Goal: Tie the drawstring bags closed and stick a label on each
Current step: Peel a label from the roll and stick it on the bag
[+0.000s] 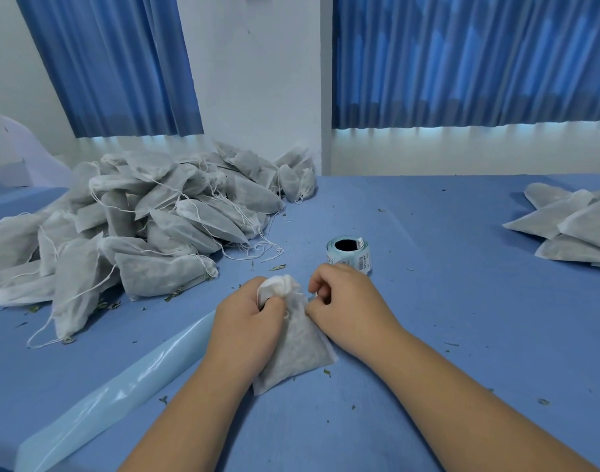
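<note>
Currently one drawstring bag [297, 352] lies on the desk [445, 318], mid-width and toward the near edge. It is grey-white, filled with something dark, with the neck pointing at the far edge.

Left hand [244, 321]: fingers [270, 303] curled round the bunched neck [279, 284], gripping it. The palm lies over the bag's left side.

Right hand [344, 301]: touching the bag's right edge just beside the neck, fingers [320, 295] curled in tight. Cannot tell whether they pinch the cord, which is too thin to make out there.

Label roll [349, 254]: stands on end, dark core up and barcode labels on its outside, just past the right hand toward desk centre. It does not touch the bag.

Big pile of filled bags [138, 216]: far-left part of the desk, running back to the wall, with loose white cords trailing out of it toward the centre.

Flatter stack of bags [571, 221]: at the right edge, well apart from the hands.

Glossy pale-blue strip [104, 386]: runs diagonally from the near-left corner up to the left wrist.

Small green leaf crumbs [277, 267] are scattered over the blue desk cover, densest near the pile. Blue curtains [462, 63] hang behind the far edge.
</note>
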`<state>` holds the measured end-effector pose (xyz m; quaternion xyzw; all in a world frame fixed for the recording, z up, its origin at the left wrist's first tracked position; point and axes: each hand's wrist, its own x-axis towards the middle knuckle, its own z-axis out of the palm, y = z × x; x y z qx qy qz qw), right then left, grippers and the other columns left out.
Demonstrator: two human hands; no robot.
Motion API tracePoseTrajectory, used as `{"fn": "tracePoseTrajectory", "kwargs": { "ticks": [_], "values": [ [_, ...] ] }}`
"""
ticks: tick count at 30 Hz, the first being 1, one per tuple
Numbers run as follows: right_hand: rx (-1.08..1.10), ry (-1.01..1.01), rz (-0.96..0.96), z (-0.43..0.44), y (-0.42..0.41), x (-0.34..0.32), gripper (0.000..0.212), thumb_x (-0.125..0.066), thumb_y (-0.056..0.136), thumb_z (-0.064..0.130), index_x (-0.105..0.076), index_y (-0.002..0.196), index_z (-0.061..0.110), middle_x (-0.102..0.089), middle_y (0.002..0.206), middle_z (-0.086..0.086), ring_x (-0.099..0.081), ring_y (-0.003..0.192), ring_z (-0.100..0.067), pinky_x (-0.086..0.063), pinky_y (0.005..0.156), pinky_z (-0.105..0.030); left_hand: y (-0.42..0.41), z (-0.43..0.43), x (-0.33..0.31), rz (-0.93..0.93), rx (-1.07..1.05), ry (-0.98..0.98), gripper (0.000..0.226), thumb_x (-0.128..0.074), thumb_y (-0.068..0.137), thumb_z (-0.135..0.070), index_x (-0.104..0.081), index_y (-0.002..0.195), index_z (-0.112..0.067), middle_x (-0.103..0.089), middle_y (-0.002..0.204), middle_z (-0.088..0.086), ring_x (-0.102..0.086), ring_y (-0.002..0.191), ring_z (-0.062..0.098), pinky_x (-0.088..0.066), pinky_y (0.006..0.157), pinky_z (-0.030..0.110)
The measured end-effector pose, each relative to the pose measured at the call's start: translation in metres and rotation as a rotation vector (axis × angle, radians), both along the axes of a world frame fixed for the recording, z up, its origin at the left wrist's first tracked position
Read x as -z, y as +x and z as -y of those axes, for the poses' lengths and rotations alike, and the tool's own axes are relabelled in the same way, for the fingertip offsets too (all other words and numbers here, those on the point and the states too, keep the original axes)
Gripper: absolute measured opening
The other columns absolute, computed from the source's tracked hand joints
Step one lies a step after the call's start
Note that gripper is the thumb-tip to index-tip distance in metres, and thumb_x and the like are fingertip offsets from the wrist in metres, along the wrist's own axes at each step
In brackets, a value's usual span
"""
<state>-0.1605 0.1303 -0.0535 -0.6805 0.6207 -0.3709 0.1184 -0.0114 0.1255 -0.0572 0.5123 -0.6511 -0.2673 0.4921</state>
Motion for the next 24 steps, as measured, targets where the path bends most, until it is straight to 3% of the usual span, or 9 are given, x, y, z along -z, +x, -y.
{"fn": "tracePoseTrajectory", "kwargs": {
  "ticks": [7,13,17,20,24],
  "values": [
    [0.01,0.018,0.105,-0.001,0.0,-0.001,0.021,-0.055,0.079,0.005,-0.058,0.082,0.026,-0.056,0.077,0.01,-0.051,0.069,-0.004,-0.043,0.065,-0.021,0.0,-0.001,-0.001,0.01,0.002,0.013,0.022,-0.049,0.083,-0.002,-0.044,0.063,-0.009,-0.042,0.052,-0.014,-0.037,0.05,0.004,-0.033,0.047,0.016],
    [0.022,0.079,0.171,-0.003,-0.003,-0.005,0.026,-0.055,0.077,0.006,-0.051,0.083,0.031,-0.061,0.077,0.009,-0.055,0.075,-0.002,-0.042,0.064,-0.014,0.001,0.003,0.001,0.026,-0.032,0.017,0.019,-0.048,0.084,-0.003,-0.04,0.066,-0.005,-0.038,0.052,-0.012,-0.032,0.049,0.005,-0.031,0.047,0.018],
    [0.032,0.125,0.177,-0.007,-0.009,-0.009,0.024,-0.057,0.076,0.008,-0.046,0.081,0.029,-0.063,0.078,0.007,-0.058,0.077,-0.007,-0.044,0.064,-0.021,0.001,0.005,0.003,0.016,-0.051,0.051,0.019,-0.048,0.084,-0.006,-0.044,0.066,-0.006,-0.041,0.049,-0.014,-0.035,0.048,0.004,-0.032,0.046,0.016],
    [0.043,0.146,0.159,-0.009,-0.011,-0.01,0.02,-0.059,0.075,0.009,-0.05,0.082,0.025,-0.064,0.081,0.006,-0.058,0.077,-0.011,-0.044,0.062,-0.023,0.001,0.005,0.003,0.024,-0.048,0.063,0.026,-0.048,0.084,-0.005,-0.04,0.061,-0.015,-0.04,0.045,-0.016,-0.036,0.046,0.003,-0.031,0.045,0.015],
    [0.06,0.193,0.166,-0.01,-0.014,-0.013,0.016,-0.062,0.075,0.011,-0.056,0.084,0.023,-0.063,0.081,0.007,-0.057,0.077,-0.011,-0.044,0.062,-0.024,0.002,0.006,0.004,0.02,-0.063,0.077,0.022,-0.048,0.083,-0.006,-0.044,0.063,-0.014,-0.04,0.048,-0.015,-0.037,0.047,0.003,-0.032,0.045,0.015]
  ]
}}
